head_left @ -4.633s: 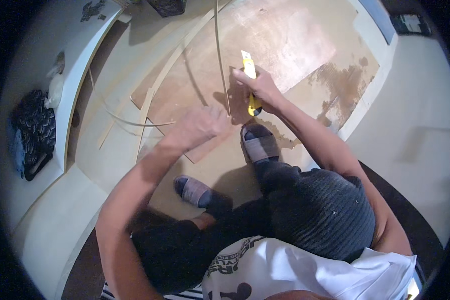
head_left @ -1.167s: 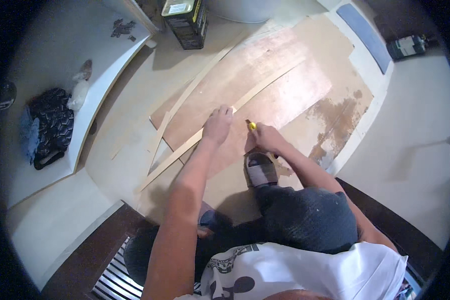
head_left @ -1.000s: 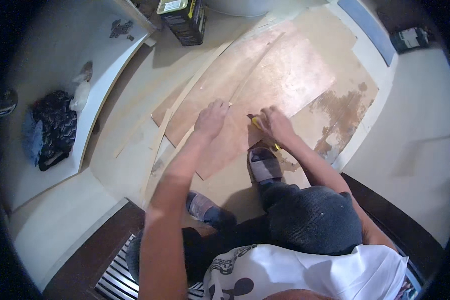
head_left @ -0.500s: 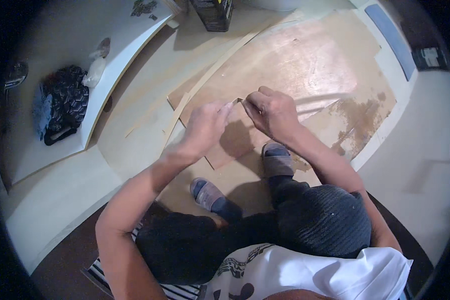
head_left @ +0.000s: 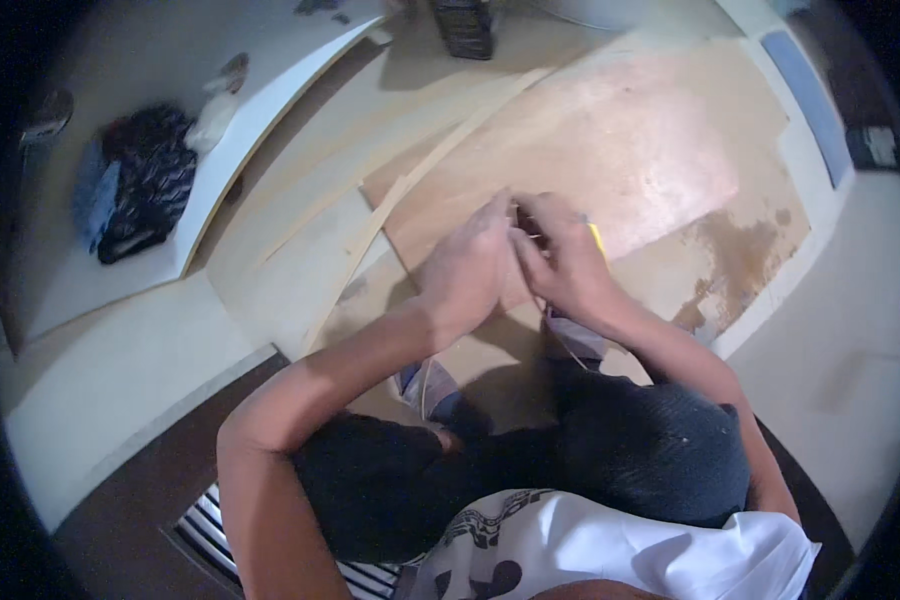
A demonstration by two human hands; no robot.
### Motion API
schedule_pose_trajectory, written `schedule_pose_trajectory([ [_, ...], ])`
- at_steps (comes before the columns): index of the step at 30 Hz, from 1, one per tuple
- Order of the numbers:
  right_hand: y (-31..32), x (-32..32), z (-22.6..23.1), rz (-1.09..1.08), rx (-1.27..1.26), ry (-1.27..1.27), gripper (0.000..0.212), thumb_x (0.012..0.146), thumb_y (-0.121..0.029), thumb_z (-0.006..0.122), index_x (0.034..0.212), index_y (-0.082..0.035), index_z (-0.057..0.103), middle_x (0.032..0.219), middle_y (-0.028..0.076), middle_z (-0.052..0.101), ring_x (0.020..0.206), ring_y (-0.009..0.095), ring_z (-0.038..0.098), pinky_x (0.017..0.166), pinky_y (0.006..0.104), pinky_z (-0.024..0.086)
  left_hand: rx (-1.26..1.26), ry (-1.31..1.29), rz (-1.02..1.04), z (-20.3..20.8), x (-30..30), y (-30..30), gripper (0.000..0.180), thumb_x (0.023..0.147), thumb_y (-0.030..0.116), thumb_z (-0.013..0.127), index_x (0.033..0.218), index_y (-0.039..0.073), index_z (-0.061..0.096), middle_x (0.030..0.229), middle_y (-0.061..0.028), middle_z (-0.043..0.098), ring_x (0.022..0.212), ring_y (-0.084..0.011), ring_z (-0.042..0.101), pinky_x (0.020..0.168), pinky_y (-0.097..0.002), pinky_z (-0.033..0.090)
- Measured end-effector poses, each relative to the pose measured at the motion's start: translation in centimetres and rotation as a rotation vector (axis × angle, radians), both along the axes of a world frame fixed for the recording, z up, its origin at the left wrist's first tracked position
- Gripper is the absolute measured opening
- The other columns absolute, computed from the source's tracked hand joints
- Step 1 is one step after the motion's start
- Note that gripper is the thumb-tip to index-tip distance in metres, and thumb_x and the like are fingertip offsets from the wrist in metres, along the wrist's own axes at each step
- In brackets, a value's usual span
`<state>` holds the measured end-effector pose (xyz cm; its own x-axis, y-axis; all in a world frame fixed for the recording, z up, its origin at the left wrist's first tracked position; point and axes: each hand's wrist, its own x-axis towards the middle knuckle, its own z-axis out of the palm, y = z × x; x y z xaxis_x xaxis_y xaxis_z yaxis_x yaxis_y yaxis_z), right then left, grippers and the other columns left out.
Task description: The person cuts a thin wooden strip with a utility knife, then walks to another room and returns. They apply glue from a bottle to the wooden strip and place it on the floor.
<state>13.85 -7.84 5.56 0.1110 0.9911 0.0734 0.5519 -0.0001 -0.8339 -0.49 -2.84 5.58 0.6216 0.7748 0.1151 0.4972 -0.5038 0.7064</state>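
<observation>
Both hands meet above a reddish-brown plywood board (head_left: 660,130) on the floor. My left hand (head_left: 473,262) has its fingers drawn together and leaning toward the other hand; whatever they pinch is hidden. Close against it, my right hand (head_left: 568,258) is curled with bent fingers. A small yellow piece (head_left: 596,237) shows at that hand's outer side, too little of it to name. Motion blurs the fingertips. Thin pale lines run below the hands in front of my feet, and I cannot tell what they are.
A long narrow wooden strip (head_left: 450,140) crosses the board's left side. At left, a pale panel (head_left: 255,120) bears a black textured bundle (head_left: 150,175). A dark container (head_left: 464,28) stands at the far side. My sandalled feet (head_left: 573,340) are below the hands. A blue strip (head_left: 808,105) lies far right.
My hands have come together and shifted slightly right, with the left one turned more upright. The yellow piece now shows beside my right hand. The whole view has shifted a little.
</observation>
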Motion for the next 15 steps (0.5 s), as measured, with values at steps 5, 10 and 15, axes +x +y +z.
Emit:
schedule_pose_trajectory([
  [5,1.8,4.5,2.2,0.131,0.027,-0.011,0.03,0.073,0.01,0.05,0.098,-0.002,0.062,0.094,0.015,0.059,0.079,0.031,0.061,0.068,0.0353,0.05,0.021,0.072,-0.086,1.9,-0.9,1.5,0.028,0.09,0.006,0.046,0.114,-0.002,0.057,0.103,-0.0246,0.061,0.096,-0.0383,0.061,0.083,-0.0448,0.049],
  [10,2.6,7.0,4.5,0.592,0.014,-0.321,0.015,0.08,-0.002,0.058,0.094,-0.001,0.064,0.086,0.012,0.065,0.082,0.026,0.062,0.068,0.0343,0.049,-0.216,0.231,-0.354,2.4,-2.2,2.6,0.031,0.087,0.006,0.046,0.114,0.001,0.059,0.099,-0.0196,0.065,0.094,-0.0349,0.062,0.082,-0.0439,0.048],
  [15,3.3,7.0,6.1,0.744,-0.458,0.195,0.017,0.082,-0.016,0.07,0.089,-0.001,0.065,0.075,0.007,0.064,0.069,0.013,0.06,0.062,0.0272,0.047,-1.213,-0.013,-0.236,3.2,-2.9,2.0,0.026,0.093,0.018,0.053,0.113,0.002,0.061,0.09,-0.0099,0.068,0.075,-0.0164,0.063,0.063,-0.0285,0.05],
])
